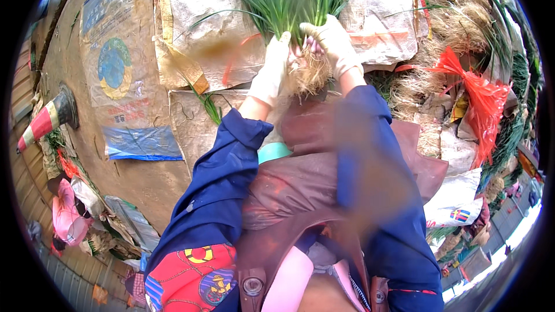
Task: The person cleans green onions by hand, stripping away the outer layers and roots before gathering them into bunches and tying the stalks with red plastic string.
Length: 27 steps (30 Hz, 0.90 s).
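A bunch of scallions stands in front of me, long green leaves pointing away and a tuft of pale roots toward me. Purplish bulbs show just above the roots. My left hand, in a pale glove, presses against the bunch's left side, thumb up by the stems. On the other side my right hand, gloved too, wraps round the stems with its thumb across the front. Parts of the fingers of both hands are hidden behind the scallions. Whitish woven sacks lie beneath.
To the right are heaps of rooty scallions and a bundle of red plastic ties. A printed plastic sack lies flat on the left, near a red-and-white traffic cone. My brown apron covers my lap.
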Tool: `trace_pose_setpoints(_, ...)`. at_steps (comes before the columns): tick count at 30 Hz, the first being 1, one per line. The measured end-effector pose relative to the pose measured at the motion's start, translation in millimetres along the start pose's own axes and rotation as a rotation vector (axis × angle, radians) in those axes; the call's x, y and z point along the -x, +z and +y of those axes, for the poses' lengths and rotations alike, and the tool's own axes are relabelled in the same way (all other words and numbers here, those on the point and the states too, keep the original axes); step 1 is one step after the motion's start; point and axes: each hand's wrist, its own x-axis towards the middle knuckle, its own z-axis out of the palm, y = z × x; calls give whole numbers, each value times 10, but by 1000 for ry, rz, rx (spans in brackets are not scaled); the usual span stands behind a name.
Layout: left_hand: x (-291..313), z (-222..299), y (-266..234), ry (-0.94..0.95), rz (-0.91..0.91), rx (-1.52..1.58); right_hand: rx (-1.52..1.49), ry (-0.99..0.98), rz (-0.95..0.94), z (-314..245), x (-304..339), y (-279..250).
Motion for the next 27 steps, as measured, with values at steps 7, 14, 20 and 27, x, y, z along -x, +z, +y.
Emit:
trace_pose_setpoints(7,-230,-193,448,356,563,-502,-98,-33,-189,125,13,-21)
trace_pose_setpoints(14,-51,-202,162,365,154,-398,-8,71,-215,189,27,-148)
trace_pose_setpoints(20,-78,-331,312,279,324,-449,830,-293,44,301,85,116)
trace_pose_setpoints(27,-99,-339,281,331,290,-403,631,-36,-388,-543,18,-555)
